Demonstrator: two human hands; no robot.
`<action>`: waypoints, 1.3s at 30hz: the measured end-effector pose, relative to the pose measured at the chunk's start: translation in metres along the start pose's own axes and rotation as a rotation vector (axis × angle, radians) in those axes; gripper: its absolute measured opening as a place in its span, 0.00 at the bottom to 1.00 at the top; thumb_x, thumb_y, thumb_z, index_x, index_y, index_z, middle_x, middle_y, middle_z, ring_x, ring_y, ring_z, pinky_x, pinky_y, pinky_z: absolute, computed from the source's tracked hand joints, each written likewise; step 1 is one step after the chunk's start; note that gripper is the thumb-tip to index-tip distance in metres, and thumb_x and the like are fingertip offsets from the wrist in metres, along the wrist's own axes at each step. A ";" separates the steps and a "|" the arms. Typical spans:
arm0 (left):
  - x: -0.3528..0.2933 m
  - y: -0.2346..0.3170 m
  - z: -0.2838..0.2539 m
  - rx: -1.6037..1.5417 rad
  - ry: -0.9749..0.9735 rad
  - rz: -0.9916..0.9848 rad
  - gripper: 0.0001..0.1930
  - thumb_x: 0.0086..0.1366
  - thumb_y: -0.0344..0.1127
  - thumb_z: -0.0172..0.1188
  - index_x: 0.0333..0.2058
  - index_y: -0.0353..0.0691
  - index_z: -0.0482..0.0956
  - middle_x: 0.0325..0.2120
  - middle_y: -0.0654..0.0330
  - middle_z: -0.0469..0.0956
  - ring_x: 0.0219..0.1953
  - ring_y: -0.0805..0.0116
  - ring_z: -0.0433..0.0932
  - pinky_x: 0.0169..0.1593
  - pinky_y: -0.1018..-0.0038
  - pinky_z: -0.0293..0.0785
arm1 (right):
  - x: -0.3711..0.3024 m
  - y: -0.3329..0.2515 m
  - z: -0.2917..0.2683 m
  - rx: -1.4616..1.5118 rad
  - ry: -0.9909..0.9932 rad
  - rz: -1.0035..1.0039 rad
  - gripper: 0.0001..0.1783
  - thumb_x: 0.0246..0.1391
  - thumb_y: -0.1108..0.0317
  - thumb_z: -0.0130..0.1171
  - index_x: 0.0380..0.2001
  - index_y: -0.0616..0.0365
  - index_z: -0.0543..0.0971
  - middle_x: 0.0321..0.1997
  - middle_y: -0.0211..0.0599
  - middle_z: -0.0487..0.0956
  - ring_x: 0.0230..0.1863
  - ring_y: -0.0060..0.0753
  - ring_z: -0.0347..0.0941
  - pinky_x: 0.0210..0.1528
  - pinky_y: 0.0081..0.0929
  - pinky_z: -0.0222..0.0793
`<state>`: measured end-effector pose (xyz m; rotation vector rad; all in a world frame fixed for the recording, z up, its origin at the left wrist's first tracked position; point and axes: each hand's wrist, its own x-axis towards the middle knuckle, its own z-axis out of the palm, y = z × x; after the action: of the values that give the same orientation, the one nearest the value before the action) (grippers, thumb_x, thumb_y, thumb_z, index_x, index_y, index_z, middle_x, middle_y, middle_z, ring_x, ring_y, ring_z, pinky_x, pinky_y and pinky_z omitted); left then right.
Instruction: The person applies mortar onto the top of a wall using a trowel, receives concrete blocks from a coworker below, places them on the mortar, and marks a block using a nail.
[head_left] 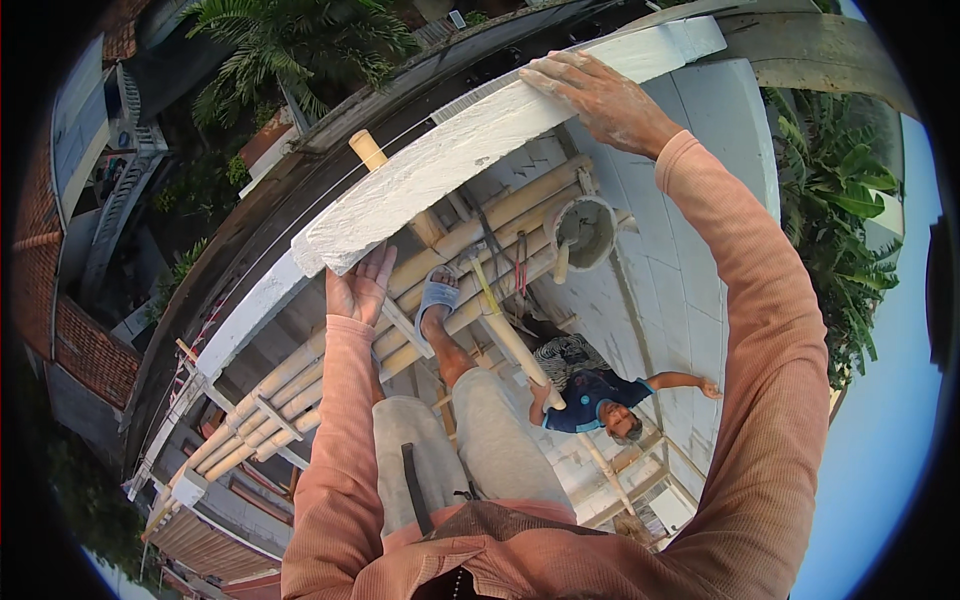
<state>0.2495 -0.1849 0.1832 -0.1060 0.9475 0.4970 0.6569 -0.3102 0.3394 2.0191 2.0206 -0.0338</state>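
Along the far wall (250, 318), the white block (425, 175) lies under a flat right hand (605, 100), an open left hand (362, 285) at its left end; one slipping palm could topple it toward the co-worker (595, 392) below.

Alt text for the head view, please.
The left hand touches the lower-left end of a long white masonry block, and the right hand lies over its upper-right part, above bamboo scaffolding. A round bucket shows beside the scaffolding; a co-worker is visible below.
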 end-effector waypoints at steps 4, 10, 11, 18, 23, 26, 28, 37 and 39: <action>-0.008 0.011 0.002 0.072 -0.010 -0.035 0.37 0.72 0.53 0.53 0.62 0.22 0.56 0.64 0.38 0.61 0.68 0.44 0.61 0.71 0.46 0.58 | -0.017 -0.011 -0.005 -0.008 0.075 0.150 0.35 0.58 0.71 0.56 0.69 0.42 0.63 0.71 0.26 0.65 0.73 0.32 0.57 0.74 0.29 0.60; -0.012 0.018 0.009 0.206 -0.031 -0.130 0.38 0.73 0.58 0.48 0.64 0.27 0.57 0.64 0.40 0.62 0.67 0.47 0.62 0.70 0.46 0.60 | -0.039 -0.011 0.005 -0.005 0.106 0.311 0.26 0.62 0.62 0.58 0.64 0.44 0.71 0.68 0.24 0.69 0.71 0.29 0.62 0.70 0.30 0.66; -0.012 0.018 0.009 0.211 -0.019 -0.124 0.38 0.73 0.58 0.48 0.64 0.27 0.57 0.64 0.40 0.62 0.67 0.47 0.62 0.70 0.46 0.60 | -0.040 -0.011 0.006 0.009 0.107 0.308 0.26 0.62 0.62 0.58 0.64 0.44 0.71 0.68 0.24 0.69 0.71 0.29 0.62 0.70 0.30 0.66; -0.004 0.023 0.000 0.276 -0.036 -0.156 0.38 0.72 0.62 0.46 0.64 0.31 0.57 0.63 0.43 0.63 0.68 0.50 0.62 0.69 0.46 0.62 | -0.038 -0.010 0.018 -0.027 0.187 0.257 0.26 0.61 0.63 0.58 0.63 0.42 0.73 0.66 0.23 0.72 0.69 0.29 0.64 0.65 0.29 0.71; -0.007 0.034 0.008 0.470 -0.025 -0.169 0.40 0.71 0.65 0.44 0.66 0.36 0.57 0.65 0.45 0.62 0.68 0.52 0.61 0.68 0.48 0.63 | -0.033 -0.014 0.015 0.002 0.215 0.267 0.26 0.61 0.64 0.58 0.63 0.42 0.72 0.66 0.23 0.72 0.70 0.29 0.63 0.67 0.29 0.68; 0.000 0.049 -0.007 0.713 0.074 -0.108 0.34 0.73 0.63 0.44 0.61 0.37 0.66 0.60 0.46 0.69 0.58 0.55 0.73 0.61 0.53 0.73 | -0.032 -0.016 0.017 -0.008 0.218 0.291 0.26 0.62 0.64 0.57 0.64 0.42 0.71 0.67 0.22 0.71 0.70 0.29 0.63 0.68 0.29 0.67; -0.005 0.057 -0.018 1.053 0.188 0.079 0.25 0.74 0.51 0.49 0.56 0.36 0.73 0.52 0.49 0.76 0.44 0.58 0.81 0.50 0.62 0.79 | -0.034 -0.018 0.019 -0.068 0.216 0.301 0.27 0.62 0.63 0.57 0.65 0.43 0.71 0.68 0.21 0.70 0.69 0.28 0.64 0.68 0.28 0.67; 0.050 0.117 -0.029 2.634 -0.313 0.874 0.54 0.52 0.53 0.70 0.71 0.41 0.50 0.71 0.48 0.50 0.75 0.53 0.43 0.74 0.55 0.39 | -0.027 -0.040 0.048 -0.111 0.012 0.344 0.17 0.61 0.67 0.50 0.53 0.56 0.73 0.58 0.39 0.73 0.62 0.43 0.67 0.63 0.36 0.66; 0.066 0.098 -0.017 2.486 -0.506 0.910 0.49 0.51 0.55 0.73 0.68 0.45 0.61 0.69 0.51 0.58 0.73 0.54 0.50 0.73 0.55 0.46 | -0.033 -0.028 0.039 -0.057 0.381 0.247 0.13 0.56 0.68 0.50 0.38 0.64 0.80 0.45 0.48 0.80 0.50 0.47 0.76 0.55 0.38 0.72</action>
<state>0.2244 -0.0800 0.1330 2.6088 0.4713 -0.1676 0.6357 -0.3516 0.3037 2.3633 1.9257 0.4872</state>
